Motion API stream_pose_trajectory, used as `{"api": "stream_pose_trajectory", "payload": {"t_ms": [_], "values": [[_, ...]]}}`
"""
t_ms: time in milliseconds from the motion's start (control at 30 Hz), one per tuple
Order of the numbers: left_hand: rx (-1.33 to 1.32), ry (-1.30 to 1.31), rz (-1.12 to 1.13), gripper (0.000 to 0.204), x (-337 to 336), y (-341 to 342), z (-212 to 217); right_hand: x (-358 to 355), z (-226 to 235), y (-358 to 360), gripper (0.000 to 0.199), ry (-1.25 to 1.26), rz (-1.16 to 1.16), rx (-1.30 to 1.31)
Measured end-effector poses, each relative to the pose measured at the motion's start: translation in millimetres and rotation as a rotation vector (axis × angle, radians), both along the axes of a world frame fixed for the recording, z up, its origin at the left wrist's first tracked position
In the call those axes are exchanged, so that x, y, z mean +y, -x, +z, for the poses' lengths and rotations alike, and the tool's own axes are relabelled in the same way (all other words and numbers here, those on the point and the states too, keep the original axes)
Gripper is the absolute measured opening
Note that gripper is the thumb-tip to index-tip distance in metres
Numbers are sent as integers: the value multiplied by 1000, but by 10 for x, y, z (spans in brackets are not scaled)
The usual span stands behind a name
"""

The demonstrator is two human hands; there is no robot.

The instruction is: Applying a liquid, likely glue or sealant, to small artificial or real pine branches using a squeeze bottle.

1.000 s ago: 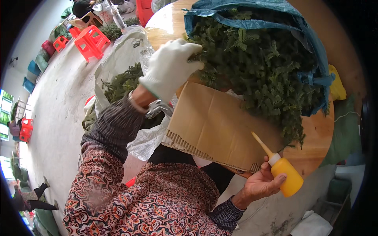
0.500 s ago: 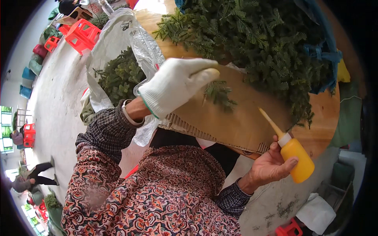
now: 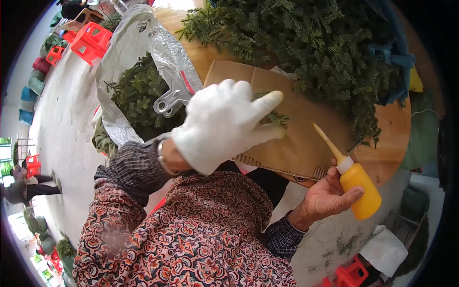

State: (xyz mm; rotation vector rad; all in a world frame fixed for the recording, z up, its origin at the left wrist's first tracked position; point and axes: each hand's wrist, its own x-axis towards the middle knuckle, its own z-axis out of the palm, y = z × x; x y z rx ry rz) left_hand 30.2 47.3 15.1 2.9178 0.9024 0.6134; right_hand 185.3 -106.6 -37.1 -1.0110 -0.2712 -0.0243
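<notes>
The glove (image 3: pixel 217 125) is white, the bottle (image 3: pixel 362 195) yellow with a white collar (image 3: pixel 344 165). The smock (image 3: pixel 201 234) bears a swirling orange, pink and black print; the cuff (image 3: pixel 283 239) is dark, finely checked. Branches (image 3: pixel 320 62) are green, cardboard (image 3: pixel 308 150) brown.

I count two hands at the work: one gloved left hand (image 3: pixel 222 125) near the middle of the dial, and one bare right hand (image 3: pixel 330 197) at four o'clock. There's one yellow bottle (image 3: pixel 362 181), also at four, one piece of cardboard (image 3: pixel 306 138) at three, and one wooden table (image 3: pixel 394 138) under it. One big heap of branches (image 3: pixel 306 52) fills one o'clock; one plastic bag (image 3: pixel 172 45) sits at ten. Red stools (image 3: pixel 91 43): at least two at ten, at least one at five.
</notes>
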Motion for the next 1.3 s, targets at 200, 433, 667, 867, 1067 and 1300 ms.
{"api": "stream_pose_trajectory", "payload": {"t_ms": [200, 433, 667, 867, 1067, 1300], "values": [[75, -118, -180, 21, 196, -107, -201, 2, 48, 23, 51, -20, 32, 4], [21, -141, -675, 18, 686, 58, -201, -128, 61, 0, 60, -168, 130, 101], [-77, -30, -979, 15, 905, 61, -107, -138, 125, 41, 62, -271, 230, 170], [-334, 127, -542, 17, 564, 152, 48, -3, 133, 63, 60, -201, 269, 149], [-368, 103, -194, 22, -24, 267, -125, 75, 153, 45, 58, -200, 266, 144], [-255, 165, -160, 21, 52, 215, -278, 126, 220, -123, 55, -117, 442, 148]]}}
